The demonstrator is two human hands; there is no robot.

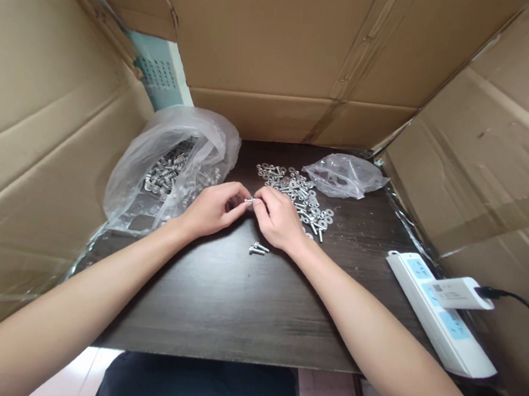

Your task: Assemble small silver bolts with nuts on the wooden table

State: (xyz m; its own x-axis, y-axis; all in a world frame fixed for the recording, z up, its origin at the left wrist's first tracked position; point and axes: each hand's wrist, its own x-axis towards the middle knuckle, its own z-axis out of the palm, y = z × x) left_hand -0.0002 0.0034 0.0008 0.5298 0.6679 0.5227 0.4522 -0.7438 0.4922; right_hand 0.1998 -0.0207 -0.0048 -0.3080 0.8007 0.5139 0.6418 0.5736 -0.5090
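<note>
Over the middle of the dark table, my left hand (pixel 218 210) and my right hand (pixel 275 218) meet fingertip to fingertip. Pinched between them is a small silvery screw (pixel 249 200), lying roughly level. A flat ring-like edge shows by my right fingertips, but whether it is a washer or the screw's head I cannot tell. Just below my right hand lie a couple of loose screws (pixel 258 251). Beyond it spreads a pile of screws, washers and nuts (pixel 311 205), partly hidden by that hand.
An open clear plastic bag (pixel 219 128) of metal fasteners (pixel 165 175) stands at the left. A crumpled plastic bag (pixel 345 175) lies behind the pile. On the right is a white power strip (pixel 447 326) with a plugged-in adapter (pixel 461 293). Cardboard walls (pixel 285 38) enclose the table (pixel 230 310).
</note>
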